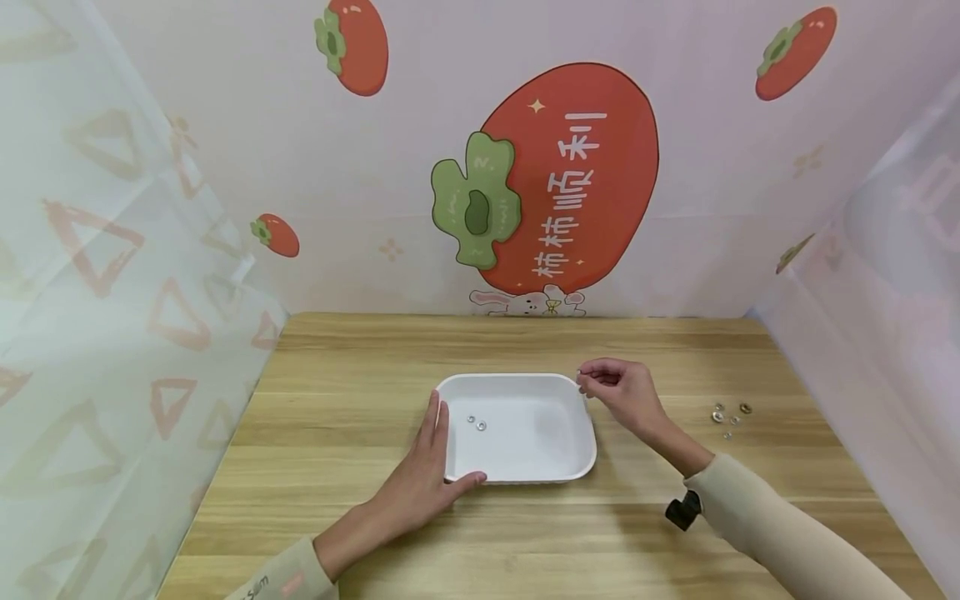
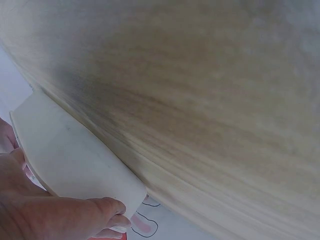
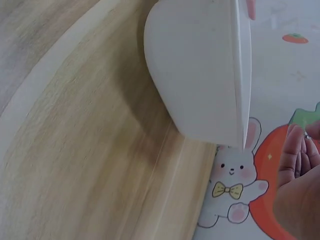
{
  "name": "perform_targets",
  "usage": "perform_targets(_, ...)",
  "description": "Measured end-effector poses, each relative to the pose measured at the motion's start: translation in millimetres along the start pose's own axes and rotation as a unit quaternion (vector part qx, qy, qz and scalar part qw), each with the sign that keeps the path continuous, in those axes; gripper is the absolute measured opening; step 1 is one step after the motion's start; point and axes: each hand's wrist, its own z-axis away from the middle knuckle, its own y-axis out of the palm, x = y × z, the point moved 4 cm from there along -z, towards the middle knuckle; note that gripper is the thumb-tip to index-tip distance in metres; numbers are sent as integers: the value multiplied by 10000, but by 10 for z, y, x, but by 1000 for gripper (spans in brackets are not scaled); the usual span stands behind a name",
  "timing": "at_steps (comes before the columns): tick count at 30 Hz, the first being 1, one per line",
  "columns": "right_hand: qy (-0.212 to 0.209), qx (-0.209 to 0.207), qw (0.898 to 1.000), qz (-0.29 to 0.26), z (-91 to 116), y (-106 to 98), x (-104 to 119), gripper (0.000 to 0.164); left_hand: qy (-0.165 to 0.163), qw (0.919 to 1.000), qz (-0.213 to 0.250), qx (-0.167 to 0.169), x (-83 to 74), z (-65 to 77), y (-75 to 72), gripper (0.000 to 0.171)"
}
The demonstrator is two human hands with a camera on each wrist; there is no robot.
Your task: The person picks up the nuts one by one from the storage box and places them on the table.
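A white rectangular tray [image 1: 536, 467] stands on the wooden table. My left hand [image 1: 420, 483] rests against its left side, fingers stretched along the rim and thumb at the near edge. Two small silver rings [image 1: 482, 426], nuts or washers, lie inside toward the left. Over the tray's far right corner, my right hand [image 1: 618, 392] pinches a small shiny metal piece [image 3: 306, 135] between thumb and forefinger. The fingers mostly hide that piece, so its exact kind cannot be told. In the left wrist view, the left hand [image 2: 60, 215] lies along the tray's outer wall.
Several small metal rings, silver and brass-coloured, lie loose on the table at the right, among them a brass one [image 1: 746, 408]. A printed cloth wall [image 1: 390, 167] rises behind the table, with more cloth at both sides. A black device [image 1: 683, 510] sits at the right cuff.
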Motion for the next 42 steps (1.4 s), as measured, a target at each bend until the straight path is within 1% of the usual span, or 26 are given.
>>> perform_targets(6,-84,-190,9998,76,31,-174,-38,13,-29,10000,4,76,4,-11,6,121)
perform_targets(12,-63,-306,9995,108,80,-320,-107,16,-17,10000,2,33,8,-10,6,121)
perform_targets(16,-11,-416,9989,225,118,-429,-170,18,-9,10000,-1,25,11,-12,9,121)
perform_targets(21,99,-581,9977,329,194,-584,-253,17,19,10000,0,-6,3,-18,15,121)
perform_targets(27,64,-656,9965,509,283,-785,-323,17,83,9999,61,-96,-11,-23,17,119)
perform_targets(31,22,-737,9955,595,328,-902,-341,17,34,10000,47,-68,-6,-26,17,120)
perform_targets(42,234,-847,9909,1022,434,-1203,-456,18,12,10000,15,-88,-7,-7,11,120)
